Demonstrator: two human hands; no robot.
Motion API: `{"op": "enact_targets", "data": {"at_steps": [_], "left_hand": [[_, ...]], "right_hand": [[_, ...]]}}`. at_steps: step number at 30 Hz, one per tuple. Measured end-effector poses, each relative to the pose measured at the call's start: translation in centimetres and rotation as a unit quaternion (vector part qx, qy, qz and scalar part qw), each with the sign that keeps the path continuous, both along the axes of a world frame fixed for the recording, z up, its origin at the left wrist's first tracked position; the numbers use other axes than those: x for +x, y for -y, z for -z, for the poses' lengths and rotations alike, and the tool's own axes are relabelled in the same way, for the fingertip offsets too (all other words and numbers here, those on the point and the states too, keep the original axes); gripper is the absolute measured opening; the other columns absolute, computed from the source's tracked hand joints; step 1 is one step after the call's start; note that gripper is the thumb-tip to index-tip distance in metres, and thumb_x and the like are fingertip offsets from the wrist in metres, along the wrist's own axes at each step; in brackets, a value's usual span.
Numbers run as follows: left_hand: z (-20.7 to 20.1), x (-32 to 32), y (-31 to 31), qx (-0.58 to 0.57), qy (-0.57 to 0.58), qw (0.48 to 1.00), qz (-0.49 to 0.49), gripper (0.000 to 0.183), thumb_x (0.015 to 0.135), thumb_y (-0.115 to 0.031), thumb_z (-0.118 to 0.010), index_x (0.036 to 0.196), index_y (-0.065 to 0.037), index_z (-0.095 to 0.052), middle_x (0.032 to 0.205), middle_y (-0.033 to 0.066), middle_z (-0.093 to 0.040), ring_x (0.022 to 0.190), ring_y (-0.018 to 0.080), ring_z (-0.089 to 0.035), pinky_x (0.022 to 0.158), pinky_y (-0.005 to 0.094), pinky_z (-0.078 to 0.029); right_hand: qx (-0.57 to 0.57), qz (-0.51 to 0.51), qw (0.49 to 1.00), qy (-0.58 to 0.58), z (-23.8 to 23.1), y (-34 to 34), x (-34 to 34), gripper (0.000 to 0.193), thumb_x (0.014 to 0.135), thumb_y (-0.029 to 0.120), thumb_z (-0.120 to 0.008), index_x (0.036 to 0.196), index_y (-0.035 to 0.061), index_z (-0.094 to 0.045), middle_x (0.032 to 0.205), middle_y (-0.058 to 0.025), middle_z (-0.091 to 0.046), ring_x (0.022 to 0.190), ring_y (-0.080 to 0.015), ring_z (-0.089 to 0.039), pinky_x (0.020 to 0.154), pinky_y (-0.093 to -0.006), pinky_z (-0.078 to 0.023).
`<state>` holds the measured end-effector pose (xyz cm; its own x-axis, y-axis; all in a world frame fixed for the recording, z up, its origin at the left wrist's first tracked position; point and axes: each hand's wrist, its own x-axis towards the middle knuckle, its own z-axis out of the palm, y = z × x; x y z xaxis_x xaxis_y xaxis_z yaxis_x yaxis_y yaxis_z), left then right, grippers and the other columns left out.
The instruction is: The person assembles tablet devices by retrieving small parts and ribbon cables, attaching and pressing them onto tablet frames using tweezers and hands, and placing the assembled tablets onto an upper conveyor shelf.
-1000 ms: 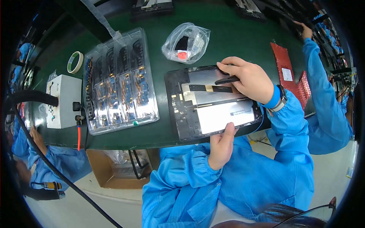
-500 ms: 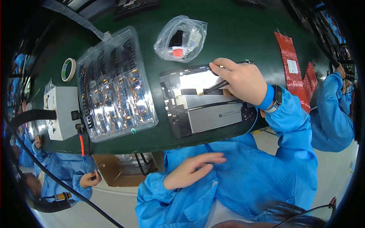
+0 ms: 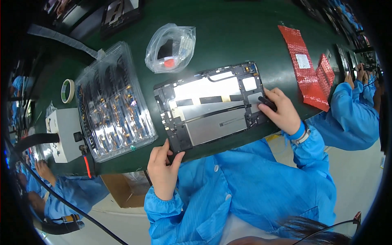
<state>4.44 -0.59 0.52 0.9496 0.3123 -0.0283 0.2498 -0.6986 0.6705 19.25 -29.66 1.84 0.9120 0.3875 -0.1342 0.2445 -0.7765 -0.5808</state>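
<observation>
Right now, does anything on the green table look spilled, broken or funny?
Nothing looks spilled or clearly broken. The flat device might look odd because its insides show, uncovered, between the left hand and the right hand.

Electronics workshop, assembly type. Evidence: green counter (image 3: pixel 228 41); opened tablet (image 3: pixel 216 122), inner parts exposed; clear compartmented tray (image 3: pixel 143 98) of small components; red bubble wrap (image 3: pixel 306 77); tape roll (image 3: pixel 72 94); co-workers (image 3: pixel 353 114) at left and right, in blue work coats (image 3: pixel 253 179) matching the wearer's.
</observation>
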Motion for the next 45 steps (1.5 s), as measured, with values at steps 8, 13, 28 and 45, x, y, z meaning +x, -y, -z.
{"op": "enact_targets", "data": {"at_steps": [8,13,28,45], "left_hand": [[1.0,-0.2,2.6,-0.435,0.207,0.868,-0.123,0.056,0.068,0.010,-0.064,0.118,-0.002,-0.043,0.105,0.0102,-0.055,0.096,0.0189,-0.055,0.082,0.0275,-0.046],[-3.7,-0.5,1.3,-0.581,0.110,0.803,-0.068,0.068,0.077,0.009,-0.051,0.134,0.000,-0.015,0.121,0.0218,-0.046,0.110,0.0242,-0.049,0.093,0.0354,-0.040],[-8.3,23.8,-11.4,-0.570,0.102,0.811,-0.084,0.030,0.089,-0.024,-0.046,0.110,-0.005,-0.054,0.106,0.0069,-0.061,0.097,0.0197,-0.056,0.084,0.0346,-0.043],[-2.0,34.4,-15.9,-0.528,0.048,0.838,-0.129,0.025,0.088,-0.024,-0.046,0.108,-0.010,-0.055,0.103,0.0044,-0.059,0.096,0.0180,-0.054,0.086,0.0366,-0.042]], "right_hand": [[0.429,0.122,0.862,-0.240,1.1,1.7,-1.3,0.057,0.083,0.013,-0.055,0.134,0.0022,-0.031,0.104,-0.0104,-0.059,0.084,-0.0115,-0.058,0.074,-0.0239,-0.046],[0.541,0.123,0.794,-0.249,-2.1,1.0,-0.2,0.059,0.081,0.011,-0.056,0.133,-0.0026,-0.030,0.105,-0.0158,-0.060,0.090,-0.0181,-0.062,0.081,-0.0287,-0.049],[0.536,0.131,0.822,-0.143,0.3,-2.1,6.8,0.036,0.088,0.016,-0.047,0.122,0.0027,-0.045,0.093,-0.0059,-0.060,0.052,-0.0007,-0.037,0.049,-0.0167,-0.036],[0.400,0.048,0.910,-0.098,-0.3,-1.8,6.1,0.028,0.083,-0.001,-0.049,0.110,0.0021,-0.054,0.084,-0.0051,-0.061,0.056,-0.0019,-0.048,0.050,-0.0159,-0.034]]}}
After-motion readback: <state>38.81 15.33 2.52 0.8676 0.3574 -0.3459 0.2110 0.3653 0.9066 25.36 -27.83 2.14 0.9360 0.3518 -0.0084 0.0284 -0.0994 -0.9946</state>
